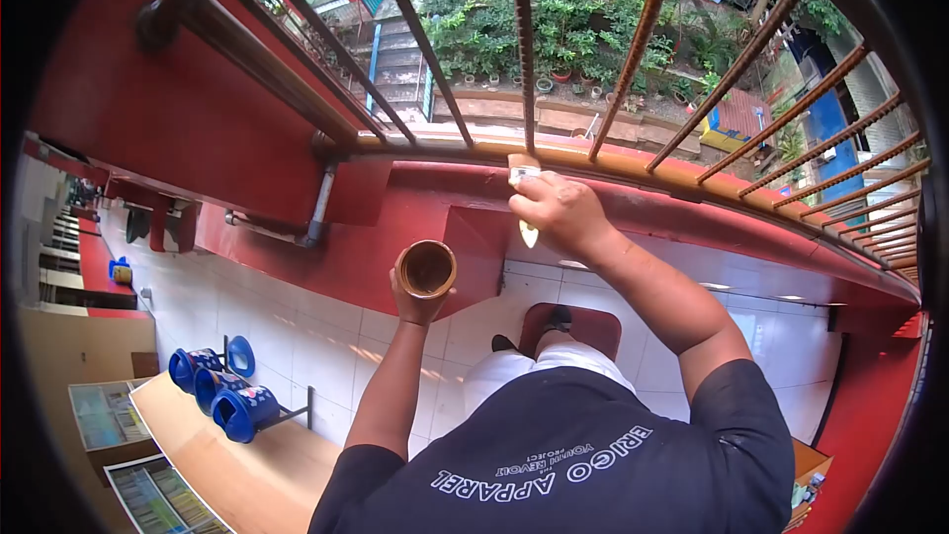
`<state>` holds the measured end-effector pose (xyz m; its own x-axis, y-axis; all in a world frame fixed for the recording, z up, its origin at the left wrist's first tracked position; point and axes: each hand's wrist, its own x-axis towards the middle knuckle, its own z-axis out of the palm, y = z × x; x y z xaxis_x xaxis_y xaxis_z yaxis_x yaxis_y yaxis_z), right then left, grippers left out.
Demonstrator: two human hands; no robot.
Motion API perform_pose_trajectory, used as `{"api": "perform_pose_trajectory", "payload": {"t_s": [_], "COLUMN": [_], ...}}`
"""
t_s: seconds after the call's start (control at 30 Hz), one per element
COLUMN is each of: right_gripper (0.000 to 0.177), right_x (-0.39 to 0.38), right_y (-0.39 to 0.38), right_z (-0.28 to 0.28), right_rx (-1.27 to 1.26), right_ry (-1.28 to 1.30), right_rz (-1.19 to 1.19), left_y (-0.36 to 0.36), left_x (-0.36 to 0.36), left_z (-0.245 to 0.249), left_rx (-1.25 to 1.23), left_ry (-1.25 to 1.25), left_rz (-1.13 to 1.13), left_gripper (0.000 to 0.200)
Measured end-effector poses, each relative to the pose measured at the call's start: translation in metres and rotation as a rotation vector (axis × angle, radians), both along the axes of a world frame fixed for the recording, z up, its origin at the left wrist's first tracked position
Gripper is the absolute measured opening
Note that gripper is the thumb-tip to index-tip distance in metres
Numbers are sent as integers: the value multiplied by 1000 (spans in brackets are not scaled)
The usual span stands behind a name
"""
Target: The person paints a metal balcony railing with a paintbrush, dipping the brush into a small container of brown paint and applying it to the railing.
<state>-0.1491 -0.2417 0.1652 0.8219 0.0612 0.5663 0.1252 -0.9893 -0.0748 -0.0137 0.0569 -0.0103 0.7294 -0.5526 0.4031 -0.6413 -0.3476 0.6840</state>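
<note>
My left hand [419, 306] is wrapped around a round container [452, 259] with brown liquid inside, held upright in front of my body. A flat paintbrush [525, 175] is pinched in the fingers of my right hand [565, 211]. Its bristles point away from me and meet the brown bottom rail [470, 150] of the railing, near the foot of a vertical bar [526, 59]. The pale end of the brush handle shows below my fingers.
A red ledge [415, 208] runs under the railing, with a grey pipe [321, 200] to its left. Behind my left side are blue bins [247, 412] beside a wooden surface [227, 475]. A red mat [598, 333] lies at my feet. Plants [554, 30] grow beyond the bars.
</note>
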Motion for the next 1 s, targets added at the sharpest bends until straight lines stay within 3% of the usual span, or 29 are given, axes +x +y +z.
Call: {"api": "perform_pose_trajectory", "payload": {"t_s": [0.1,0.23,0.37,0.4,0.5,0.7,0.8,1.0], "right_gripper": [19,18,10,9,10,20,28,27], "right_x": [-42,-126,-215,-236,-290,-359,-386,-466], "right_y": [-2,4,-5,-10,-16,-3,13,54], "right_z": [28,13,-13,-22,-38,-106,-137,-221], "right_rx": [90,327,556,621,721,775,822,974], "right_ry": [-91,-5,37,36,56,203,262,435], "right_rz": [-23,-86,-482,-587,-800,-1132,-1302,-1545], "left_y": [3,13,9,1,-7,-16,-16,-8], "left_x": [2,4,4,1,-8,-14,-12,2], "left_z": [-9,-16,-10,-3,13,25,24,4], "left_rx": [-21,65,22,-113,-207,-201,-192,-189], "left_ry": [90,100,155,26,115,154,146,123], "left_rz": [10,40,55,71,83,275,276,264], "left_gripper": [102,103,103,89,77,63,64,62]}}
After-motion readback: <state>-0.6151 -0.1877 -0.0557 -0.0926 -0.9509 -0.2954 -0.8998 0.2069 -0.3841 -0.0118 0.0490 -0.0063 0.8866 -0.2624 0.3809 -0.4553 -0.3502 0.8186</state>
